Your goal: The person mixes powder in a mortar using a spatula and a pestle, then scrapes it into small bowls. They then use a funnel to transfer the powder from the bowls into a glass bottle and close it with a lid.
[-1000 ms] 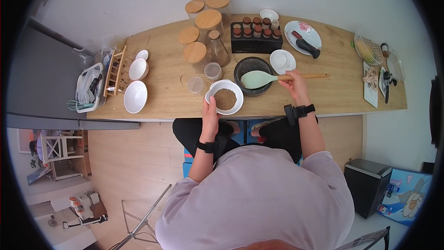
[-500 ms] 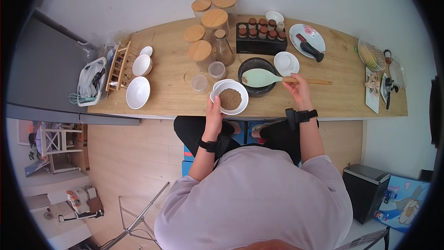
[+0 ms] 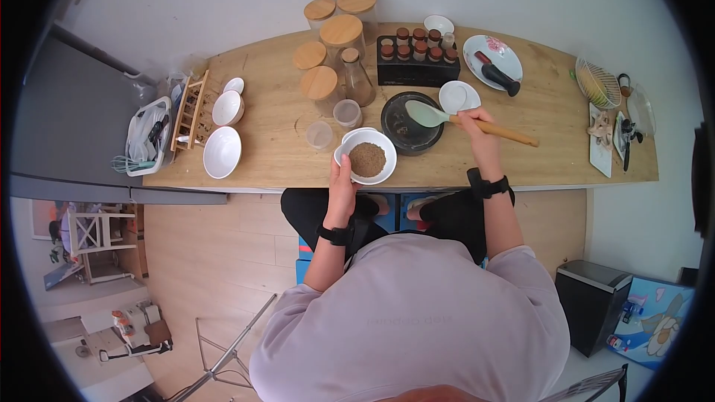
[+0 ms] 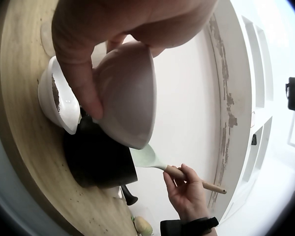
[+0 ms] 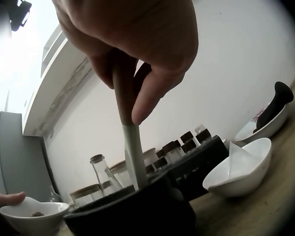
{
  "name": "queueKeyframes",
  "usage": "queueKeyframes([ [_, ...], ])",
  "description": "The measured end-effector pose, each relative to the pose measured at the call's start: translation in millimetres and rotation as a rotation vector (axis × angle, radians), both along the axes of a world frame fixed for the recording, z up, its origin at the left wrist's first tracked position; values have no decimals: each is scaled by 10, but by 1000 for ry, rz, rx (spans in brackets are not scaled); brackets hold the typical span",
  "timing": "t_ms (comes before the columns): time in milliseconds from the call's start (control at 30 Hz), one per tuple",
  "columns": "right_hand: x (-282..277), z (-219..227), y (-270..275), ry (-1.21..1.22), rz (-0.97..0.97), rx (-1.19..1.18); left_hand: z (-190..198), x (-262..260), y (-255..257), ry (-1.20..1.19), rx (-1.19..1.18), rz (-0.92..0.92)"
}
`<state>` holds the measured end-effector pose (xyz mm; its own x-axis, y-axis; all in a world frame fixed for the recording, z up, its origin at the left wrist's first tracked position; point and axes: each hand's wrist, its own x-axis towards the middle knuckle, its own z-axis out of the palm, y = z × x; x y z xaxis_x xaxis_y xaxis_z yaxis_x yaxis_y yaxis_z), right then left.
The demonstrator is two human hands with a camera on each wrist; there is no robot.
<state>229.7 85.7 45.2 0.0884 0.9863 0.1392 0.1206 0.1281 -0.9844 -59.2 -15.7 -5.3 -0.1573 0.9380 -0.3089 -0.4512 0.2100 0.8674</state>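
Since the earlier frame, our right hand [image 3: 482, 135] has turned the green-headed spatula [image 3: 427, 114]: its head looks narrower, its wooden handle more slanted. We pinch that handle, head over the black mortar [image 3: 403, 138] between our hands; the right wrist view shows its tip reaching the mortar's opening.

Our left hand [image 3: 342, 187] grips a white bowl [image 3: 389, 164] of brown grains by its side. Under it, a second white bowl [image 4: 47, 96] also has brown matter. Hands apart, both occupied.

Beyond the left: clear cups [image 3: 348, 112], a corked bottle [image 3: 360, 89], wooden-lidded canisters [image 3: 320, 83]. Farther left, white bowls [image 3: 222, 152]. Beyond the right: a white dish [image 3: 447, 103] with something white inside, and a floral plate [image 3: 473, 67] bearing a black pestle [image 3: 497, 77].

Past the mortar, a black rack [image 3: 415, 73] holds spice jars with reddish-brown lids; its small front marking is unreadable, as is our shirt's [image 3: 410, 290] faint lettering.
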Motion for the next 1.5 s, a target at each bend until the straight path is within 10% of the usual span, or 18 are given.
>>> queueKeyframes([
  [700, 136, -495, 84, 713, -111, -422, -57, -25, 21, 10, -13, -8],
  [1100, 158, -635, 107, 817, -146, -456, -61, -21, 30, 14, -5, 11],
  [1500, -200, 225, -260, 569, 104, -109, -51, -17, 18, 41, -9, 2],
])
